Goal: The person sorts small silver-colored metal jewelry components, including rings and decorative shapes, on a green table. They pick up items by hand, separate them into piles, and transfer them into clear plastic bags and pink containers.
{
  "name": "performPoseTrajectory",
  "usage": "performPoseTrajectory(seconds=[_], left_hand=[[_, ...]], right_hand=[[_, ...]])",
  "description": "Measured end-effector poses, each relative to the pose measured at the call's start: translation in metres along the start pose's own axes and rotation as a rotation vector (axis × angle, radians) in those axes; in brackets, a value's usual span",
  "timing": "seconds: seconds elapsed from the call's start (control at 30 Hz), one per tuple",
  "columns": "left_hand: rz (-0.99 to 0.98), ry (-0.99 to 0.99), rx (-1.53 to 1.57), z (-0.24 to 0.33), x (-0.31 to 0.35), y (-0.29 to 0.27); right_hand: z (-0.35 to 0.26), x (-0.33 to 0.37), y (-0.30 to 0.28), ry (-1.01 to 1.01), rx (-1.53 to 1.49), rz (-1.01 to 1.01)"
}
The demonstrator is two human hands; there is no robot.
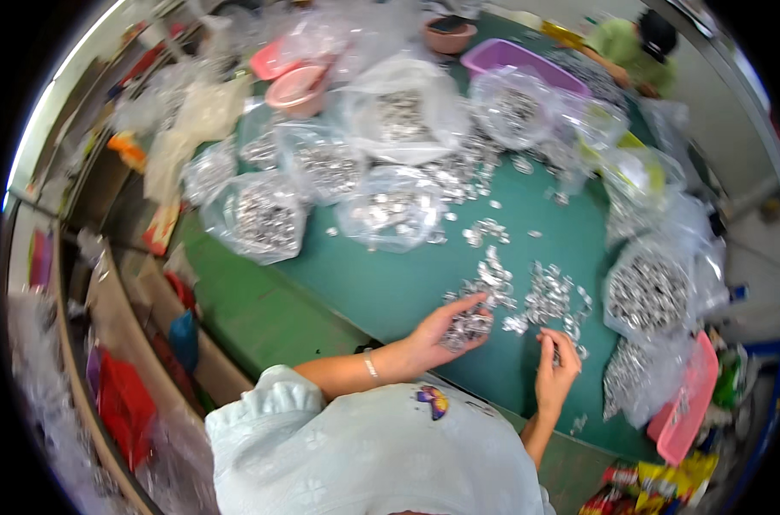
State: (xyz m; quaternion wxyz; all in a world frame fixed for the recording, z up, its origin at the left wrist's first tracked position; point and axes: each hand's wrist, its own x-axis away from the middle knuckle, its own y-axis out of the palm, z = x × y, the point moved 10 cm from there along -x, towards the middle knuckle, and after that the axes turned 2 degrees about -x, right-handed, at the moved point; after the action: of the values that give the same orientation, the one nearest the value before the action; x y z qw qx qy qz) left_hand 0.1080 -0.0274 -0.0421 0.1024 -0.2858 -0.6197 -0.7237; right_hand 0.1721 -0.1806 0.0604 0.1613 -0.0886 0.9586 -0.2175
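Near the lower centre of the frame, the left hand (448,330) lay palm up and cupped on the green surface (381,283), holding a small heap of shiny metal pieces (467,326) in its curled fingers. Just to its right, the right hand (557,369) was raised with its fingers pinched together around one or two of the same small pieces, though the blur made it hard to tell exactly what they gripped. Between and above the two hands, a loose scatter of metal pieces (549,300) spread across the surface. At the right edge, an open clear bag (647,296) full of such pieces sat near the right hand, with a pink tray (690,403) below it. More filled clear bags (265,215) crowded the upper middle of the frame, beside a purple tub (510,58). In the upper right corner, another person in a green top (622,43) bent over the far end.
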Motion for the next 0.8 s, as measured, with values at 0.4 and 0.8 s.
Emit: performPoseTrajectory(seconds=[0.4, 0.8], left_hand=[[-0.358, 0.02, -0.4, -0.092, -0.129, 0.221], [-0.567, 0.249, -1.024, -0.046, -0.089, 0.159]], right_hand=[[0.023, 0.029, -0.036, 0.069, -0.038, 0.22], [0.048, 0.038, -0.041, 0.124, -0.057, 0.168]])
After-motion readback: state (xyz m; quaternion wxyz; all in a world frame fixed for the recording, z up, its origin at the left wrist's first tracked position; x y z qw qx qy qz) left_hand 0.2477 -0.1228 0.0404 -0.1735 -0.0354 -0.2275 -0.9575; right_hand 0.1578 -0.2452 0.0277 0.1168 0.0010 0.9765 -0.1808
